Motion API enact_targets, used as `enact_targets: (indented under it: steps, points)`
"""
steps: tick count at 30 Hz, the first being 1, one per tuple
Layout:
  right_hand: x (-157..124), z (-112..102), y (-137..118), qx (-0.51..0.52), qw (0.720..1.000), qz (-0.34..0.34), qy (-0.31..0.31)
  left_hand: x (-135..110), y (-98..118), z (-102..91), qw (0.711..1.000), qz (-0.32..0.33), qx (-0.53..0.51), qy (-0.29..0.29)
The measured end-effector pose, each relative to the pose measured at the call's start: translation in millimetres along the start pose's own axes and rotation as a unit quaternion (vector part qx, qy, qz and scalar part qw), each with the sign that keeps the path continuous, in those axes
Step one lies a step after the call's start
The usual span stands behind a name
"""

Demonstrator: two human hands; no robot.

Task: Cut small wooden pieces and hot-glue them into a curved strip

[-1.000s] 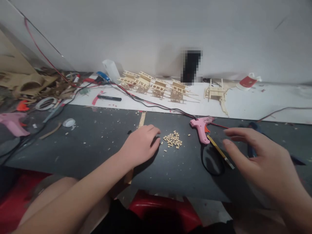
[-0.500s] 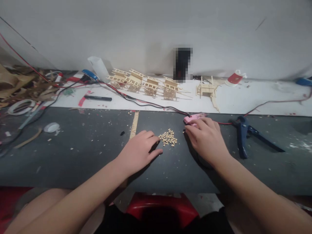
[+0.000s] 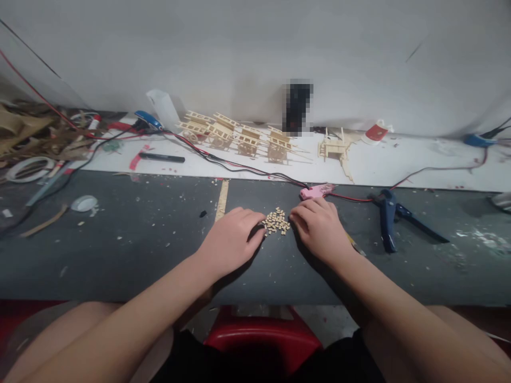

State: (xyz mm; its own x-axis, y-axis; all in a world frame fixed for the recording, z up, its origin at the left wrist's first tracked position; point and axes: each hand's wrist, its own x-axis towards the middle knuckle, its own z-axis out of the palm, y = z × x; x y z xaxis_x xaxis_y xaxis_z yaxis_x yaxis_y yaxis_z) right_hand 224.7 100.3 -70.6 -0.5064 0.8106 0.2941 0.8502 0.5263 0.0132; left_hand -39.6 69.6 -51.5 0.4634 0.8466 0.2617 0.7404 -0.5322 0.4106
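A small heap of tiny pale wooden bits (image 3: 277, 221) lies on the dark grey tabletop between my hands. At its left edge is my left hand (image 3: 235, 236), thumb and forefinger a little apart, tips at the outermost bits. My right hand (image 3: 321, 226) rests on the heap's right side with loosely bent fingers and nothing seen in them. Just beyond its knuckles sits a pink glue gun-like tool (image 3: 315, 191) with black and red wires. A thin yellow tool (image 3: 355, 244) shows partly from behind my right wrist.
Several small wooden model carts (image 3: 245, 139) and a part-built wooden frame (image 3: 335, 149) stand along the white strip at the back. A dark blue plier-like cutter (image 3: 387, 221) lies to the right. A black pen (image 3: 163, 158), tape roll (image 3: 30, 170) and bamboo scraps (image 3: 35, 130) are left.
My right hand has left the pink tool and come left and nearer, to the heap's right edge. My left thumb and forefinger have drawn closer together at the heap.
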Motion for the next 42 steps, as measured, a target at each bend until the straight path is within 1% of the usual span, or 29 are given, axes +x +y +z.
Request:
enact_targets:
  steps: [4, 7, 12, 16, 18, 20, 22, 24, 26, 28, 29, 31, 32, 34, 37, 40, 42]
  points:
    - [-1.4, 2.3, -1.9, 0.046, 0.999, -0.013, -0.009, -0.6, -0.5, -0.9, 1.000, -0.003, -0.004, -0.010]
    - [-5.2, -3.2, 3.1, 0.067, 0.998, 0.000, 0.003, -1.3, -1.9, -0.3, 1.000, -0.006, -0.002, -0.012]
    - [-7.8, -20.8, 16.0, 0.091, 0.994, 0.037, 0.045, 3.9, -7.5, 8.1, 1.000, -0.004, 0.007, -0.001]
    - [-7.5, -28.3, 29.7, 0.109, 0.988, 0.082, 0.075, 11.8, -9.0, 17.1, 1.000, 0.008, 0.016, 0.014]
    - [-8.0, -30.3, 38.3, 0.112, 0.985, 0.106, 0.075, 13.8, -8.2, 18.0, 0.999, 0.020, 0.019, 0.025]
    - [-9.3, -34.9, 50.7, 0.110, 0.984, 0.132, 0.056, 13.3, -7.7, 15.5, 0.998, 0.032, 0.023, 0.042]
    - [-12.2, -44.6, 70.5, 0.096, 0.979, 0.178, 0.029, 10.4, -8.8, 10.2, 0.997, 0.044, 0.028, 0.063]
    - [-18.0, -59.2, 97.8, 0.069, 0.964, 0.257, 0.012, 6.2, -11.2, 3.1, 0.994, 0.056, 0.039, 0.085]
    - [-26.8, -74.9, 128.3, 0.029, 0.933, 0.359, 0.010, 1.7, -13.2, -5.0, 0.990, 0.060, 0.060, 0.111]
    - [-35.3, -86.6, 154.2, 0.000, 0.900, 0.435, -0.003, -2.4, -12.1, -14.1, 0.985, 0.054, 0.082, 0.140]
    - [-38.1, -89.9, 163.0, -0.003, 0.890, 0.455, -0.018, -4.3, -9.7, -19.2, 0.982, 0.048, 0.093, 0.154]
    - [-38.5, -91.1, 169.4, 0.006, 0.884, 0.464, -0.049, -7.9, -0.9, -30.6, 0.976, 0.032, 0.118, 0.179]
    - [-35.7, -89.5, 166.5, 0.016, 0.888, 0.455, -0.062, -9.6, 5.3, -36.7, 0.974, 0.022, 0.129, 0.185]
    - [-25.4, -83.3, 149.6, 0.038, 0.901, 0.425, -0.077, -12.2, 19.8, -48.7, 0.971, 0.006, 0.145, 0.190]
    - [-4.5, -69.9, 105.7, 0.066, 0.913, 0.388, -0.106, -11.9, 39.7, -60.8, 0.967, 0.004, 0.158, 0.200]
    - [13.9, -54.1, 61.7, 0.086, 0.918, 0.360, -0.139, -5.5, 48.3, -59.9, 0.973, 0.038, 0.140, 0.182]
    - [21.9, -43.4, 42.1, 0.090, 0.917, 0.357, -0.155, -1.1, 47.5, -53.8, 0.976, 0.060, 0.130, 0.162]
